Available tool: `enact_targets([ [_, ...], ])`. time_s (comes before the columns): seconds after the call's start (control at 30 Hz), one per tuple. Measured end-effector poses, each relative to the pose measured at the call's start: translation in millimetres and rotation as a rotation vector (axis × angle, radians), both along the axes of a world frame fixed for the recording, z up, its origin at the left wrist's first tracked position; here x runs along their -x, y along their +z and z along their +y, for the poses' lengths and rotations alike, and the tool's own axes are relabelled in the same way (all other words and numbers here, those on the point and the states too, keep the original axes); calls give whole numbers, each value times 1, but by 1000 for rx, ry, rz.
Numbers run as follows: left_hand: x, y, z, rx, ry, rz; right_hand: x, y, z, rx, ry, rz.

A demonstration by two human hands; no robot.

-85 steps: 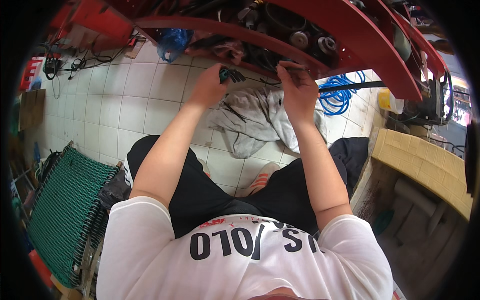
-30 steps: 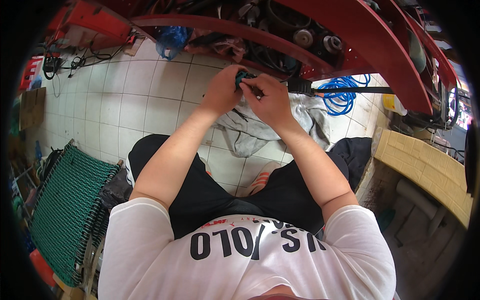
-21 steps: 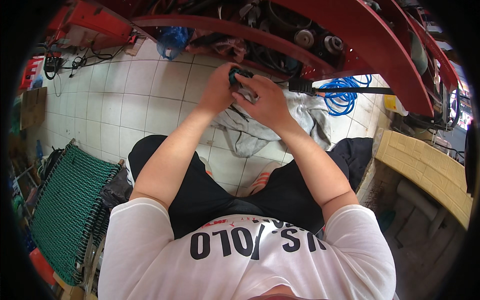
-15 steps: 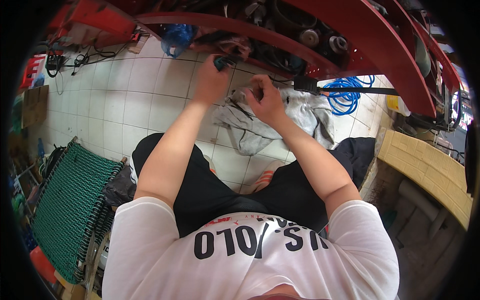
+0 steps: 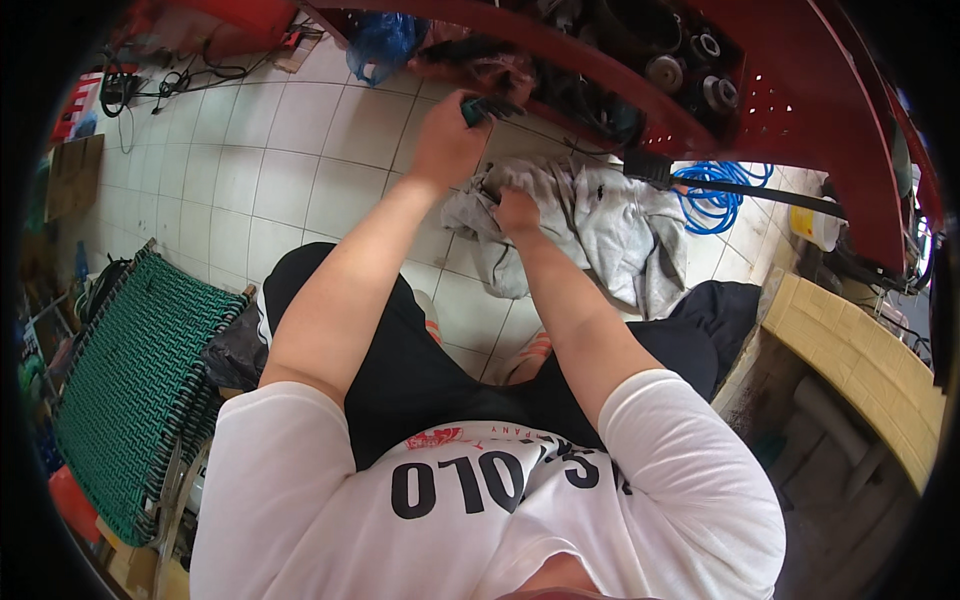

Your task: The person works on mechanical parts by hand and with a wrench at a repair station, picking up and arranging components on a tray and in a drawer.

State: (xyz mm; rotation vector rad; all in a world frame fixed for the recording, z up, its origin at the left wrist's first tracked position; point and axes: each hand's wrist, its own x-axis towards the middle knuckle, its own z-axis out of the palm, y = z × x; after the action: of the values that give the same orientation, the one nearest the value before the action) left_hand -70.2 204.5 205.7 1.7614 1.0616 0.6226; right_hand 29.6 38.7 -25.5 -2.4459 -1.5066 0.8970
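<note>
My left hand (image 5: 450,140) is closed around a dark tool with a teal-and-black handle (image 5: 474,110). Its far end points toward the red rack, and its exact kind is too small to tell. A crumpled grey cloth (image 5: 600,215), stained in places, lies on the tiled floor between my feet and the rack. My right hand (image 5: 518,212) is down at the cloth's left part, with curled fingers gripping its folds. Those fingertips are partly hidden.
Ahead stands a red metal rack (image 5: 820,110) holding round metal parts (image 5: 664,72). A blue plastic bag (image 5: 384,45) is by its lower shelf. Blue hose (image 5: 712,205) lies coiled to the right. A green woven folding seat (image 5: 140,380) is at left, a cardboard box (image 5: 850,350) at right.
My right hand has moved down and left onto the cloth, its fingers now in the folds. The left hand, still holding the tool, sits slightly farther right in view as the view shifts.
</note>
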Motion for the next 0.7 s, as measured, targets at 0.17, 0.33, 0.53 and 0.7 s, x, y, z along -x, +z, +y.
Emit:
enact_targets([
  [0.17, 11, -11, 10, -6, -4, 26, -24, 6, -13, 18, -87, 110],
  [0.33, 8, -1, 11, -45, -19, 60, -54, 16, -30, -15, -64, 291],
  [0.53, 1, 3, 3, -26, -31, -29, -77, 14, -35, -35, -167, 490],
  [0.7, 4, 4, 2, -25, -28, 6, -78, 10, -43, -28, -238, 632],
])
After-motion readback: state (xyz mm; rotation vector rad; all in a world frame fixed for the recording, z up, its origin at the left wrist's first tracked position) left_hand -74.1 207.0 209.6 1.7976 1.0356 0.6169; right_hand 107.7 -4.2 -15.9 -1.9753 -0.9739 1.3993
